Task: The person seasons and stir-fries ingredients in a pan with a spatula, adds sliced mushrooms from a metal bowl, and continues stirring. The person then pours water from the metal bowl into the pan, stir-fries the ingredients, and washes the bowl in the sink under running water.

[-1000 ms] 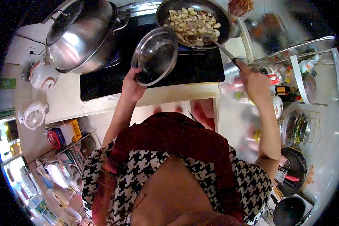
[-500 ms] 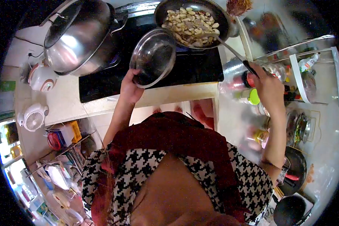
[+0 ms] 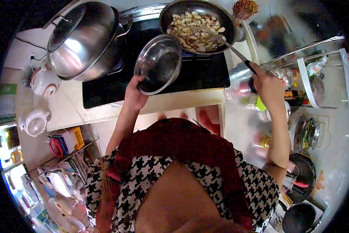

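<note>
My left hand (image 3: pixel 136 94) grips the rim of a clear glass bowl (image 3: pixel 153 64), tilted on its side over the black cooktop (image 3: pixel 100 91). The bowl looks empty apart from some residue. My right hand (image 3: pixel 268 83) is closed round the black handle of a spatula (image 3: pixel 242 57). The spatula's head rests among pale sliced pieces of food (image 3: pixel 197 31), possibly mushrooms, in a dark wok (image 3: pixel 228 25) at the back right of the cooktop. Just in front of the wok hangs the bowl, close to its near edge.
A large lidded steel pot (image 3: pixel 79 42) stands at the left of the cooktop. On the counter's left are a white kettle-like appliance (image 3: pixel 45 79) and a small white fan (image 3: pixel 35 122). Jars and bottles, one with a green lid (image 3: pixel 260 104), crowd the right counter below my right arm.
The spatula and my right hand have shifted slightly left, and the food in the wok has been moved about. The bowl has dropped slightly towards me and stays in my left hand.
</note>
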Available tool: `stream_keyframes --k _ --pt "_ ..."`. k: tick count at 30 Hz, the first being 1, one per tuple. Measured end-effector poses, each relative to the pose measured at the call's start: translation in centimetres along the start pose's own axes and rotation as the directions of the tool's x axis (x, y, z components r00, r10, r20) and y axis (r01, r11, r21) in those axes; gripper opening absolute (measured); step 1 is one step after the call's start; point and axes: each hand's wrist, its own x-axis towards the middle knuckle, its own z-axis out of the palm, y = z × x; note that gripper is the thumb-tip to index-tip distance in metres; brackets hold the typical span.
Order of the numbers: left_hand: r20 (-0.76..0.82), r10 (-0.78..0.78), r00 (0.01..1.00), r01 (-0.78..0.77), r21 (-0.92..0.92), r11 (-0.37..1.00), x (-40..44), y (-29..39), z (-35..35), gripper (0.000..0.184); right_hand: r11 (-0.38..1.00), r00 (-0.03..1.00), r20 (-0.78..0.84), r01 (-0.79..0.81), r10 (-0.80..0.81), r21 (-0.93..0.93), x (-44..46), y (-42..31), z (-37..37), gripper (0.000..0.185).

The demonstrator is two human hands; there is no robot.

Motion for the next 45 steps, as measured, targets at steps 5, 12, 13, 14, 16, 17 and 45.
stream_keyframes --k 5,12,13,14,16,17,45 --pt "-0.005 0.014 1.0 -0.014 0.009 1.0 -0.2 0.0 0.5 0.043 0.998 0.999 0.027 0.044 -0.043 -0.035 -0.1 -0.8 2.3 0.036" --pt "-0.089 0.035 0.995 -0.027 0.098 0.995 -0.3 0.9 0.3 0.041 0.998 0.99 -0.141 0.011 -0.019 -0.056 0.9 0.5 2.5 0.037" --pt "-0.078 0.042 0.996 -0.034 0.101 0.994 -0.2 1.0 0.2 0.041 0.994 0.986 -0.166 0.007 -0.025 -0.109 1.3 0.6 3.3 0.038" --pt "-0.066 0.052 0.996 -0.045 0.103 0.994 -0.1 1.1 0.0 0.041 0.982 0.987 -0.152 0.015 -0.044 -0.191 1.3 1.0 3.7 0.039" --pt "-0.034 0.072 0.997 -0.068 0.102 0.992 0.0 1.3 0.1 0.042 0.986 0.995 -0.09 0.019 -0.034 -0.167 0.4 1.6 3.5 0.039" --pt "-0.015 0.08 0.997 -0.078 0.099 0.992 0.0 1.2 0.1 0.042 0.987 0.998 -0.052 0.025 -0.033 -0.156 -0.3 1.8 3.3 0.039" --pt "-0.025 0.059 0.998 -0.058 0.037 0.998 0.0 1.1 0.3 0.038 0.982 0.987 -0.114 -0.094 0.114 0.167 1.5 2.7 3.8 0.037"
